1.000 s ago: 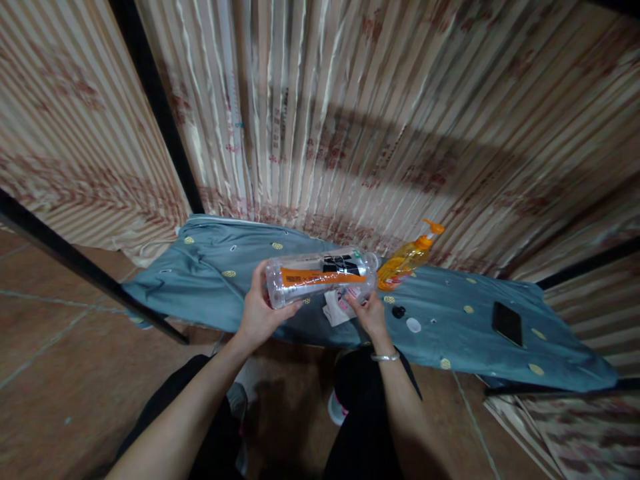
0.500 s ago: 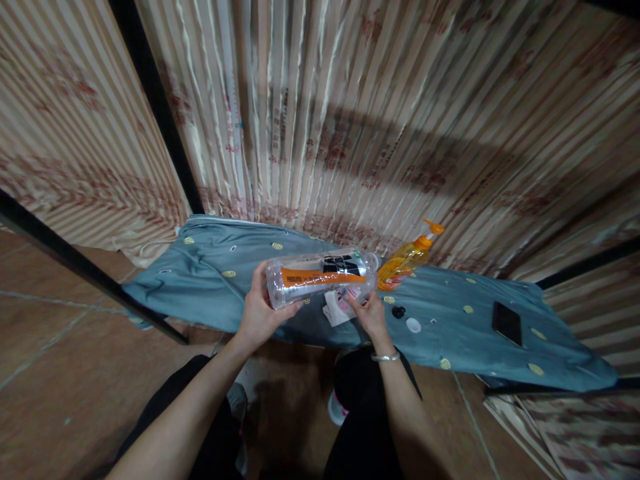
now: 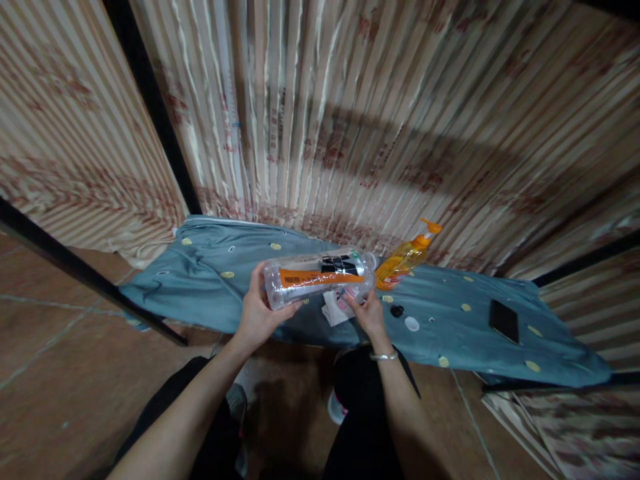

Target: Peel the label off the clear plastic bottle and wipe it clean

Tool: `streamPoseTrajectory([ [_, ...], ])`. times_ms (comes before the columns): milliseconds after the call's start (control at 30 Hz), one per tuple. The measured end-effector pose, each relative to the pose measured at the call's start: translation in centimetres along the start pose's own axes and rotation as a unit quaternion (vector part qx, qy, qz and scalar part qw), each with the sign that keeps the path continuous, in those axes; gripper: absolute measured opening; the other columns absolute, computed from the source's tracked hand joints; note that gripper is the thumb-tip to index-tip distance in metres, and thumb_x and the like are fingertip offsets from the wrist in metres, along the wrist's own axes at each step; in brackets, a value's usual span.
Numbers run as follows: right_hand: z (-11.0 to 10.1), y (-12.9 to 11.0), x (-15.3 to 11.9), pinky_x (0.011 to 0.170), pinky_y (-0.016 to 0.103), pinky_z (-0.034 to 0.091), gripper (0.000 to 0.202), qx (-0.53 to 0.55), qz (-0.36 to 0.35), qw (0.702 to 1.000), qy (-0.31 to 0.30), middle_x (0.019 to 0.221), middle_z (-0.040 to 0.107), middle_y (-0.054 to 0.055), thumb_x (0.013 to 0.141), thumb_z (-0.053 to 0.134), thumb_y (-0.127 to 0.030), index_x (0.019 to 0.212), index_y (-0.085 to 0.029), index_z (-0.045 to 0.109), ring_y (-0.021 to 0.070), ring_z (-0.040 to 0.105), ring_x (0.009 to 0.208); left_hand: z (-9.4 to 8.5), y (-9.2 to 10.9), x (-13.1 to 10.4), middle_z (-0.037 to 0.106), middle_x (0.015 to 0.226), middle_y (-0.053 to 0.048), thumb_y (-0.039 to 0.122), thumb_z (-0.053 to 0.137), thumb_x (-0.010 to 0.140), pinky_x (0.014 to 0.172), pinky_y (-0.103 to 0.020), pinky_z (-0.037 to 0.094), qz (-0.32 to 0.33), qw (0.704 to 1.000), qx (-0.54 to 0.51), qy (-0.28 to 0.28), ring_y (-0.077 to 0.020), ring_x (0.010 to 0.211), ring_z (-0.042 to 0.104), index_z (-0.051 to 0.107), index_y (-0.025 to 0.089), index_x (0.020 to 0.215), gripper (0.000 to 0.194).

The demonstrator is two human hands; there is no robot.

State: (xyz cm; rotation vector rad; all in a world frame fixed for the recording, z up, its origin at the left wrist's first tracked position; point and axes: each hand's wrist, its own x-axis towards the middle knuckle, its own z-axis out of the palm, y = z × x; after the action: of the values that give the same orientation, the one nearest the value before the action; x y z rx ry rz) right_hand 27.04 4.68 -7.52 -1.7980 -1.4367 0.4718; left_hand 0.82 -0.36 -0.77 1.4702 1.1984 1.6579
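A clear plastic bottle (image 3: 320, 273) with an orange, black and silver label lies nearly level between my hands, its neck to the right. My left hand (image 3: 260, 303) is wrapped round the base end. At the neck end, my right hand (image 3: 367, 310) grips the bottle from below, a bracelet on that wrist. Under the bottle sits a white packet (image 3: 335, 312) with pink print, partly covered by it. Just right of the neck stands an orange pump bottle (image 3: 403, 262), seen tilted. Near my right hand are a small black cap (image 3: 397, 311) and a white disc (image 3: 411, 324).
A blue-green cloth with yellow prints (image 3: 465, 340) covers the long, narrow surface. A dark phone (image 3: 504, 321) lies at its right. Black metal poles (image 3: 150, 107) frame the sides, and a pleated striped curtain (image 3: 310, 133) hangs behind. My knees are close to the front edge.
The view has shifted very slightly. Both hands keep the same grip on the clear bottle, and nothing else has visibly moved.
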Motion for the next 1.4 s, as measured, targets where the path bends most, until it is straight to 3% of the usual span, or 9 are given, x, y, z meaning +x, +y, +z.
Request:
streamPoseTrajectory([
  [167, -0.12, -0.24, -0.08, 0.062, 0.031, 0.044, 0.049, 0.007, -0.002, 1.0, 0.001, 0.075, 0.068, 0.005, 0.066, 0.068, -0.057, 0.094, -0.017, 0.058, 0.0221, 0.062, 0.068, -0.1, 0.13, -0.01, 0.058, 0.124, -0.013, 0.047, 0.083, 0.058, 0.088, -0.042, 0.056, -0.004, 1.0, 0.0, 0.002, -0.0283, 0.107, 0.065, 0.039, 0.019, 0.13, 0.089],
  [933, 0.02, -0.28, 0.0, 0.056, 0.028, 0.041, 0.042, 0.014, -0.004, 1.0, 0.01, 0.063, 0.062, -0.001, 0.065, 0.07, -0.054, 0.086, -0.02, 0.056, 0.0192, 0.059, 0.061, 0.05, 0.61, 0.05, 0.061, 0.12, -0.012, 0.051, 0.083, 0.059, 0.082, -0.038, 0.058, 0.007, 1.0, 0.009, 0.009, -0.0262, 0.1, 0.067, 0.041, 0.018, 0.129, 0.088],
  [1267, 0.12, 0.05, -0.06, 0.062, 0.029, 0.044, 0.046, 0.019, -0.019, 0.999, 0.021, 0.078, 0.069, 0.004, 0.066, 0.069, -0.054, 0.094, -0.019, 0.057, 0.0205, 0.063, 0.068, 0.02, 0.42, 0.06, 0.059, 0.121, -0.012, 0.045, 0.083, 0.059, 0.081, -0.037, 0.058, 0.003, 1.0, 0.011, 0.007, -0.0259, 0.1, 0.066, 0.04, 0.018, 0.131, 0.088],
  [1400, 0.07, 0.1, -0.07, 0.06, 0.029, 0.044, 0.046, 0.014, -0.02, 1.0, 0.015, 0.074, 0.068, 0.003, 0.067, 0.068, -0.056, 0.093, -0.019, 0.057, 0.0195, 0.06, 0.064, 0.07, 0.31, 0.1, 0.06, 0.118, -0.011, 0.048, 0.083, 0.059, 0.081, -0.039, 0.058, 0.009, 1.0, 0.012, 0.008, -0.0264, 0.098, 0.067, 0.041, 0.018, 0.131, 0.088],
])
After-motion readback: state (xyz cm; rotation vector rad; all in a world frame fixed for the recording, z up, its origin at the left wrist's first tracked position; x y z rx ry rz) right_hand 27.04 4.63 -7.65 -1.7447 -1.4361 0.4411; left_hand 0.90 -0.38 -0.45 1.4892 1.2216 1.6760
